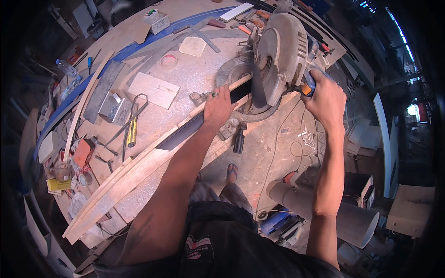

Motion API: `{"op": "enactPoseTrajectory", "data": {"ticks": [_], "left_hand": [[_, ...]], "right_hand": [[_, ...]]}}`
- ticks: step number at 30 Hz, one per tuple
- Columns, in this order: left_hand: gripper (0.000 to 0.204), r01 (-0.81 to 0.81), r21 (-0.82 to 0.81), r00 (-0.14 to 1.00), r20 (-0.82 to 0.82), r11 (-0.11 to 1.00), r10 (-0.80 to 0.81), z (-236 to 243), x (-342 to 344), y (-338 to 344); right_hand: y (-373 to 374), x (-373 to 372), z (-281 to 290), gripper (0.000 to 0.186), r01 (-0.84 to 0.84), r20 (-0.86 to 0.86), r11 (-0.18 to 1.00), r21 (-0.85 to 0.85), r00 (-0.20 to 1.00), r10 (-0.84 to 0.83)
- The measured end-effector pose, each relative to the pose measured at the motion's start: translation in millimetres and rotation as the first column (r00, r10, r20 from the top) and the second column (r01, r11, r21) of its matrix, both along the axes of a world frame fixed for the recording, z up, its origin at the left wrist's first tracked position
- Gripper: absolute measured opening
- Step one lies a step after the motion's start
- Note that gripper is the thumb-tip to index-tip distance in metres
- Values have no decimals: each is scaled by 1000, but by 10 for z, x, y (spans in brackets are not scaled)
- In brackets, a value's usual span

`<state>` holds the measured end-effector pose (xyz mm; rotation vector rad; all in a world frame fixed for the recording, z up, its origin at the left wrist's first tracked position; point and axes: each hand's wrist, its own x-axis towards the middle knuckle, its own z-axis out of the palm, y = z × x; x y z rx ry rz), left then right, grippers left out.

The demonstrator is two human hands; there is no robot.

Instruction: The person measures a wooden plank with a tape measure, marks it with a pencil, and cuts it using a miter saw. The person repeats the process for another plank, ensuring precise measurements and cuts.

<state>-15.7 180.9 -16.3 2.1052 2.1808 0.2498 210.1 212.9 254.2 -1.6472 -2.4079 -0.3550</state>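
My right hand (pixel 327 97) is wrapped round the blue-and-orange handle (pixel 308 86) of a dusty miter saw (pixel 283 51). A black flat strip (pixel 181 134) lies along a long pale wooden board (pixel 125 178) and runs in under the saw's blade guard. Left of the blade, my left hand (pixel 219 107) holds the strip against the wood, its fingers bent over the far edge. A ring shows on one finger. Whether the blade touches the strip, I cannot tell. A black clamp knob (pixel 238 141) hangs at the saw's near side.
Left on the bench lie a yellow utility knife (pixel 132 132), a metal box (pixel 113 106), a flat wood piece (pixel 153 89) and a tape roll (pixel 169 60). Pliers and other tools sit behind the saw. Below right are a large grey pipe (pixel 324 213) and loose cables on the floor.
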Motion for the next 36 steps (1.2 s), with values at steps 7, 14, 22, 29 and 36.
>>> {"op": "enactPoseTrajectory", "data": {"ticks": [7, 14, 22, 29, 36], "left_hand": [[86, -1, 13, 1000, 2, 1000, 1, -42, -3, 7], [85, -2, 56, 1000, -13, 998, 3, -82, 1, 4], [85, -2, 28, 1000, 9, 1000, 2, -74, 1, 6], [87, -2, 40, 1000, -9, 999, 3, -94, 0, 14], [88, 2, 3, 1000, -21, 1000, -2, -70, 2, 11]], "right_hand": [[-33, 33, -101, 29, -23, -7, 999, 29, 1000, 24], [-35, 54, -154, 28, -45, -7, 997, 57, 999, 46], [-54, 55, -191, 28, -51, -7, 997, 59, 999, 52], [-60, 58, -225, 29, -55, -14, 995, 79, 998, 57], [-69, 68, -232, 30, -65, -8, 994, 84, 998, 66]]}}
